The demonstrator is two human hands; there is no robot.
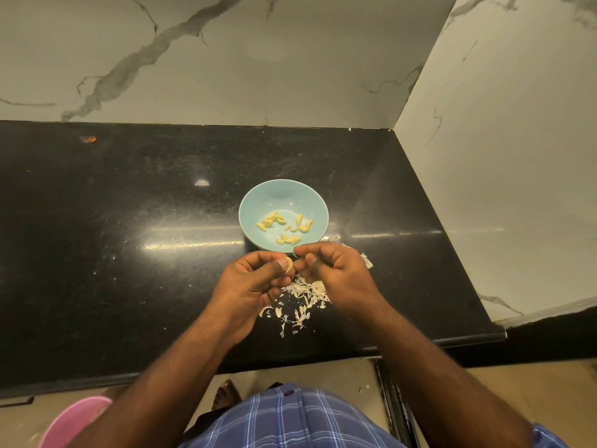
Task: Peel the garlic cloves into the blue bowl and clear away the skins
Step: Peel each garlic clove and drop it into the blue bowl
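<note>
No readable text, labels or numbers appear anywhere

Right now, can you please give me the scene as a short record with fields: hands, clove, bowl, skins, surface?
left hand: pinches a garlic clove between thumb and fingers
right hand: fingers curled, pinching at the clove's end
blue bowl: on the counter beyond the hands, holding peeled cloves
skins: loose pile on the counter under the hands, a few more at right
counter: black, polished
</note>
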